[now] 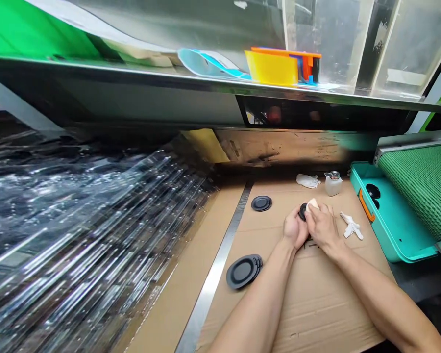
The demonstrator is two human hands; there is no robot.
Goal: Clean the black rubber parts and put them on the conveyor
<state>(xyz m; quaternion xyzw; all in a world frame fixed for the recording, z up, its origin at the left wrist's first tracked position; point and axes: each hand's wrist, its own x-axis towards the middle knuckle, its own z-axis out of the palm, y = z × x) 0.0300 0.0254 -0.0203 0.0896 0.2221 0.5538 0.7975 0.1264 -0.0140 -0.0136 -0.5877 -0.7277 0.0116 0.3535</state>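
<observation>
both hands are close together, left hand [296,229] pinching a round black disc [303,212] at its 12 o'clock, right hand [324,227] clamped on a white cloth [312,205] against it, and a second black disc [243,271] lies around 8 o'clock on the cardboard sheet [316,304]

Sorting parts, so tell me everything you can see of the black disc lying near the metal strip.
The black disc is round, with a raised outer rim around a recessed centre, and looks like moulded rubber or plastic. Its right edge shows stepped ridges or tabs, possibly a second layer, though this view cannot settle that. It lies on the cardboard sheet, which is all that appears to touch it, between the metal strip and the person's left forearm.
</observation>
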